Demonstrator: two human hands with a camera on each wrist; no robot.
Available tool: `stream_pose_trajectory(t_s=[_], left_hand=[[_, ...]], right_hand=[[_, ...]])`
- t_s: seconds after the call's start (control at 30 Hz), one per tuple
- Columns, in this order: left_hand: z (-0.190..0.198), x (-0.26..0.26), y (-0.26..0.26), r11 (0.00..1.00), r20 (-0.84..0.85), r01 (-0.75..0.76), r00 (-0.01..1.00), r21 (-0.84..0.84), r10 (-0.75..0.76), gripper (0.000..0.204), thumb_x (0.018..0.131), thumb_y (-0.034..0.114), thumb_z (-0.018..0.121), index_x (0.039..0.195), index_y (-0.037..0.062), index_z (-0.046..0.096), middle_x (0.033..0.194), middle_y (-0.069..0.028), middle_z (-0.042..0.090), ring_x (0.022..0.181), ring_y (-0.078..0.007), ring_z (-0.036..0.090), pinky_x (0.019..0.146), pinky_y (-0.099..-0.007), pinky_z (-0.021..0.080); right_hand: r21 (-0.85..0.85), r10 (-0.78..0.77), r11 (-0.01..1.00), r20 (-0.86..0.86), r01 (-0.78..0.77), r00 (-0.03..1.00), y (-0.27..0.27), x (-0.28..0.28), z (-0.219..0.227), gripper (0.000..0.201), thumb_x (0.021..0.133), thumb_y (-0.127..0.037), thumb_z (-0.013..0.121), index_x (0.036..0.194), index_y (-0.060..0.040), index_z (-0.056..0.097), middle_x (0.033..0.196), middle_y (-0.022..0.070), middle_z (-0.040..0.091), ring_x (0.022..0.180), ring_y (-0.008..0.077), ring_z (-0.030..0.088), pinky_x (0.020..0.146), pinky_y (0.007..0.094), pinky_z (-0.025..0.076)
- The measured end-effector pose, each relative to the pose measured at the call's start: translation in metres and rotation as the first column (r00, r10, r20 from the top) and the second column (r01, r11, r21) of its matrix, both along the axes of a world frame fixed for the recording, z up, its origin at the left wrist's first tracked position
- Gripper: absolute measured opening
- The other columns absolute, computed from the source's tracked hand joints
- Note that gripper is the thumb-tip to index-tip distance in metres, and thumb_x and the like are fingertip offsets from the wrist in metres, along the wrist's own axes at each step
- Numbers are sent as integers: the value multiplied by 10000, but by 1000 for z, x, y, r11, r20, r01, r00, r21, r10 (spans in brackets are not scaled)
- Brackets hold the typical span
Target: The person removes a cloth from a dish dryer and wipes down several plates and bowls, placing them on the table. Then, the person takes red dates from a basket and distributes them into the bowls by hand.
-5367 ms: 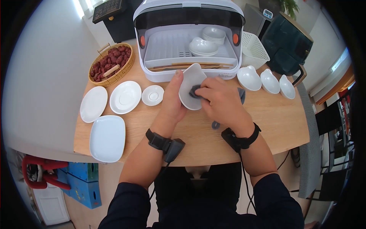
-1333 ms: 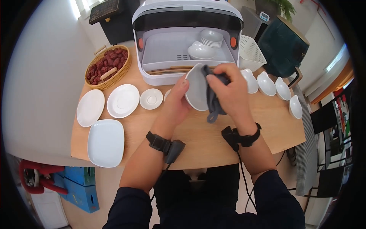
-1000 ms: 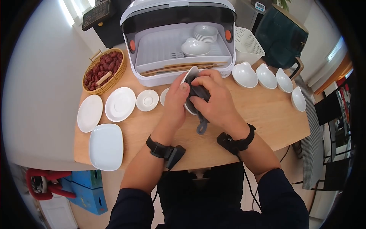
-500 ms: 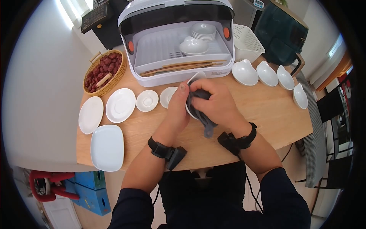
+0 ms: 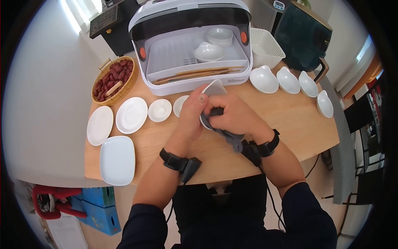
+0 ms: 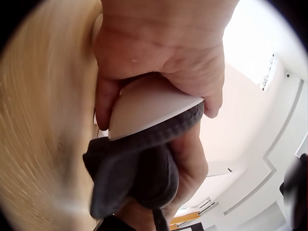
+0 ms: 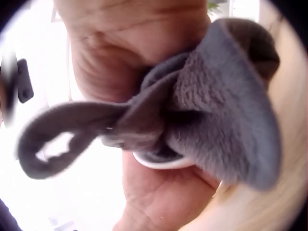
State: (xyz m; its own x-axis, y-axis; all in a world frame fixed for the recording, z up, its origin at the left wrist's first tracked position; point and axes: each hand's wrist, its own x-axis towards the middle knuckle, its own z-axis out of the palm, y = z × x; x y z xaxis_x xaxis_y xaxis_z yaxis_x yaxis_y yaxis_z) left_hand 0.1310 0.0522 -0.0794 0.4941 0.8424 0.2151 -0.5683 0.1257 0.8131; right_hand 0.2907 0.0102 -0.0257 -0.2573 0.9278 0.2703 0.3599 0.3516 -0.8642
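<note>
My left hand (image 5: 192,114) holds a white bowl with a pointed lip (image 5: 216,86), tilted on its side in front of the dish box. In the left wrist view, the fingers and thumb clasp the bowl's outer wall (image 6: 149,106) from either side. A grey cloth (image 5: 230,137) is bunched in my right hand (image 5: 237,116), whose curled fingers press it into the bowl. From the right wrist view, the fuzzy cloth (image 7: 226,110) hangs loose with a loop at one end and covers most of the bowl; only a strip of white rim shows.
Behind the hands stands a white lidded dish box (image 5: 190,86) with stacked bowls and chopsticks. Several lipped bowls (image 5: 264,79) line the right. Saucers (image 5: 160,110), plates (image 5: 132,115) and a squarish plate (image 5: 117,160) lie left, below a basket of red dates (image 5: 116,79).
Since the oldest frame, one more lipped bowl has joined the right row. The held bowl has turned from facing up to tilted; the cloth has gone into it and its tail swung right.
</note>
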Motion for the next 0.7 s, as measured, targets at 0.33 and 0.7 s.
stream_pose_trajectory(t_s=[0.33,0.7], left_hand=[[15,-21,6,941,357,106,934,-322,17,599,1011,446,486,1434,23,517,1354,-166,633,1224,-320,641,1049,-462,527],[6,-9,3,922,-474,-272,796,275,376,468,1085,390,549,1192,-44,687,993,-107,742,891,-162,682,789,-312,534]], right_hand=[[-20,-11,1000,-607,-1,794,24,30,-9,308,949,-29,577,1246,25,634,1118,81,712,1017,140,667,929,292,542],[-82,-81,996,-665,36,743,11,17,-6,330,1005,-150,596,1271,30,670,1158,82,716,1027,133,665,910,259,530]])
